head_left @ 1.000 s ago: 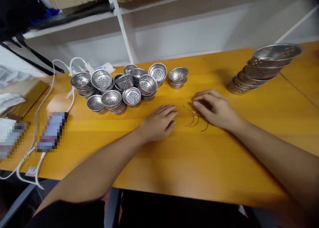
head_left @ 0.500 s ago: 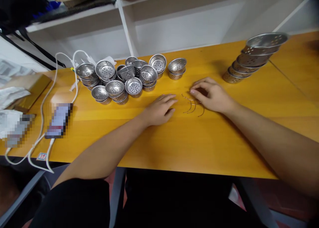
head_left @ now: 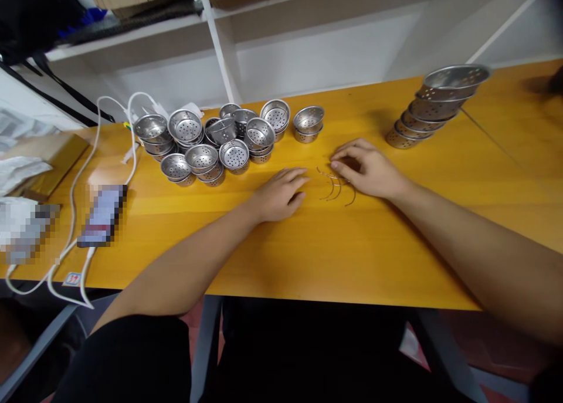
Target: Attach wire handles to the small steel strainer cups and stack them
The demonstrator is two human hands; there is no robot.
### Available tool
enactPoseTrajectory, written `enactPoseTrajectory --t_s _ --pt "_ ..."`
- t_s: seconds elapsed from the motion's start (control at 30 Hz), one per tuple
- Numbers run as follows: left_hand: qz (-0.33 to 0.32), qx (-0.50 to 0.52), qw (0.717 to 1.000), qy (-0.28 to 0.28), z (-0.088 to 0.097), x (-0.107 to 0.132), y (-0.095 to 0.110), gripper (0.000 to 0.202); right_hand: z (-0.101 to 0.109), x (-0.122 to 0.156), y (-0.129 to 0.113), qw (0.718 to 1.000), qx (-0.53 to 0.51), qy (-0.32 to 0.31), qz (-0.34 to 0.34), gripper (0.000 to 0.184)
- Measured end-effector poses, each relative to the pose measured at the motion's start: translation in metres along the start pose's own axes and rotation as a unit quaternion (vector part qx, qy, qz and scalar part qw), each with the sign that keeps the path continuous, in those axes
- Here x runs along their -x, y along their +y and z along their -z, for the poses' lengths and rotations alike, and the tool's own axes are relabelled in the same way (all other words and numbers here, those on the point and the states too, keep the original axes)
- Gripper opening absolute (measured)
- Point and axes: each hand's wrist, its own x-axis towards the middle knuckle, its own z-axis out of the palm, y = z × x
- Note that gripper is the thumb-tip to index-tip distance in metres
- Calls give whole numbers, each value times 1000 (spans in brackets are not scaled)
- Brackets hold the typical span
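Note:
My left hand [head_left: 278, 194] lies on the table with its fingers stretched out and nothing in them. To its right, several thin curved copper-coloured wires [head_left: 339, 186] lie loosely together on the wood. My right hand [head_left: 367, 167] rests at their far right side, fingers bent and the thumb a little apart from them. It partly covers the wires, and I see nothing gripped in it. Beyond the hands, a perforated metal cup [head_left: 308, 120] sits on another one. Left of that stands a cluster of similar perforated metal cups [head_left: 202, 158], several of them nested.
A leaning stack of perforated metal cups [head_left: 433, 109] rises at the far right. On the left are a phone [head_left: 103, 215] with white cables [head_left: 74, 197], a second blurred device [head_left: 33, 234] and a cardboard box [head_left: 65, 156]. White shelving [head_left: 222, 57] backs the wooden table [head_left: 334, 256].
The view has shifted slightly, so the cup stack and wires appear a little further left. Both hands keep nearly the same pose and place beside the wires.

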Motion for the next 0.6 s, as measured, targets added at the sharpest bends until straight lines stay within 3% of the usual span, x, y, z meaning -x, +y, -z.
enactPoseTrajectory --t_s 0.1,0.2,0.3,0.37,0.43,0.53,0.6 --pt "-9 19 1000 22 -1 -2 -5 48 -1 1 0 1000 -4 0 1 30" --pt "-26 73 992 100 -1 -8 -14 38 -3 4 2 1000 7 7 -12 37" --pt "-27 142 970 195 -1 -15 -26 29 -3 2 6 999 11 24 -46 71" --pt "-13 184 958 219 -1 -18 -32 24 -4 -8 8 998 3 19 -56 96" --pt "-3 223 950 217 -3 -19 -37 21 -5 -24 7 999 -1 -3 -48 106" --pt "-7 257 944 205 -6 -19 -42 20 -10 -57 3 999 42 -14 -24 89" --pt "-10 261 945 196 -8 -19 -43 20 -14 -77 1 997 73 -12 -18 57"
